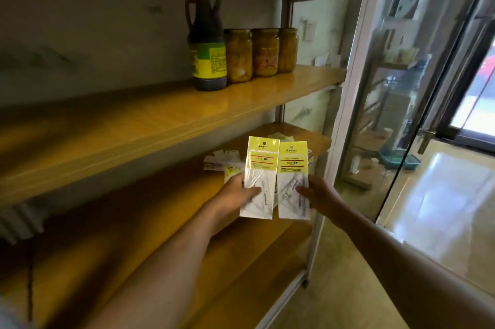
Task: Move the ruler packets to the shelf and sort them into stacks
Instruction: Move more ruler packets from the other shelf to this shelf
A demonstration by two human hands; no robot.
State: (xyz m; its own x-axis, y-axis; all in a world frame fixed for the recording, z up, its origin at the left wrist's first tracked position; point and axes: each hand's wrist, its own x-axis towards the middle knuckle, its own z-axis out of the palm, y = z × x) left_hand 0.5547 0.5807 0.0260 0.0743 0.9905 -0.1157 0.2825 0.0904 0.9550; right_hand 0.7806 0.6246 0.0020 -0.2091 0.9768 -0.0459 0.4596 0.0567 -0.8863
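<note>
We should lay each ruler packet flat on the lower shelf [166, 221], edges squared with the loose packets [222, 161] lying behind. Our left hand [235, 192] pinches the left packet [261, 176]; our right hand [316, 192] pinches the right packet [293, 181], both held upright over that shelf.

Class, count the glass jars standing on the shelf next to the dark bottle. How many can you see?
3. All stand in a row on the upper shelf, right of the dark bottle: the left jar, the middle jar, the right jar. More may be hidden behind.
</note>
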